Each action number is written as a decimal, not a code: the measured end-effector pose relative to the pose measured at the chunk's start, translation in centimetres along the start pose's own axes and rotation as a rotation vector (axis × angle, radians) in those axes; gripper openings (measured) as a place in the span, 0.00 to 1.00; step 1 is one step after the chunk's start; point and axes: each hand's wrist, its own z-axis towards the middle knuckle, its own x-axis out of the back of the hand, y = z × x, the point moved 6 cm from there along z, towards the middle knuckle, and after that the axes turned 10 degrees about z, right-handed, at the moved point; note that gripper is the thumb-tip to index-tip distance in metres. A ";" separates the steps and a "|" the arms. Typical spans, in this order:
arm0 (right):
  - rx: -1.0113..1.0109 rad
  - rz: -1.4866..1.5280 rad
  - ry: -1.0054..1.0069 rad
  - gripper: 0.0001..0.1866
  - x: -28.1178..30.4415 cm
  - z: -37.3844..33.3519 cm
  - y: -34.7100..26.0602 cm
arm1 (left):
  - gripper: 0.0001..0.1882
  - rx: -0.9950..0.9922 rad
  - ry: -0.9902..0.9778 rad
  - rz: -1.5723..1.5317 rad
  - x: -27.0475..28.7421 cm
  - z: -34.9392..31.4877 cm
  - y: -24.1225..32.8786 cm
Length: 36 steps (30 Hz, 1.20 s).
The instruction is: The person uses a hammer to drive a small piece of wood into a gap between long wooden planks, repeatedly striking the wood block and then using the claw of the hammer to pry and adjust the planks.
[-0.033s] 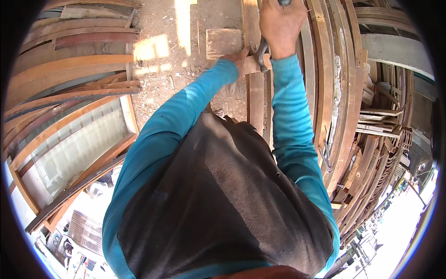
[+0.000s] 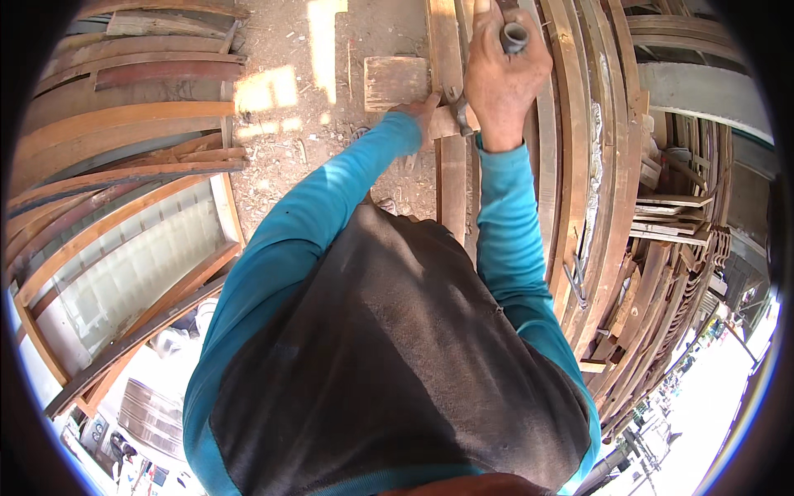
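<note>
The floor [image 2: 327,153] is brown dirt strewn with pale chips [image 2: 303,151] and patched with sunlight [image 2: 269,88]. A long beam [image 2: 451,186] carries a short block [image 2: 444,125] laid across it; a squarish board [image 2: 397,83] sits just beside the beam, its own support unclear.

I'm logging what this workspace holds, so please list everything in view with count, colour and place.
long planks: several, brown, upper middle to right
small wood piece: 1, light brown, across one plank
hammer: 1, grey, upper middle
flat board: 1, brown, on the ground
stacked boards: many, brown and reddish, left
framed panel: 1, whitish, brown frame, lower left
lumber pile: many pieces, brown, far right
shirt: 1, dark brown with turquoise sleeves, lower middle
left grip: 1, turquoise cuff, at the small wood piece
right grip: 1, turquoise cuff, around the hammer's handle
</note>
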 end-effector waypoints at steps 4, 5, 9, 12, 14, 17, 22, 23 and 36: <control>-0.119 -0.019 0.105 0.21 2.8 1.5 -0.9 | 0.48 -0.156 0.130 0.082 -0.2 3.0 2.7; -0.285 0.153 0.034 0.19 2.6 2.5 1.8 | 0.44 -0.201 0.178 0.083 -0.3 4.2 2.8; -0.339 -0.065 0.113 0.19 4.0 10.9 7.6 | 0.38 -0.261 0.204 0.101 0.6 8.7 3.2; -0.233 0.027 0.145 0.18 8.9 7.8 3.6 | 0.39 -0.243 0.138 0.170 2.1 9.8 4.8; -0.166 0.050 0.146 0.18 9.8 7.2 2.0 | 0.39 -0.233 0.103 0.227 2.7 9.6 5.3; -0.168 0.100 0.091 0.18 10.0 9.0 2.5 | 0.40 -0.254 0.073 0.242 2.9 10.7 7.2; -0.381 0.215 -0.351 0.17 8.5 12.8 5.1 | 0.41 -0.261 0.037 0.269 3.8 11.7 7.2; -0.453 0.187 -0.472 0.18 8.0 13.3 5.7 | 0.41 -0.265 0.034 0.271 4.0 11.9 7.2; -0.332 0.070 -0.003 0.18 8.8 14.0 5.2 | 0.45 -0.370 0.012 0.276 4.1 12.9 8.2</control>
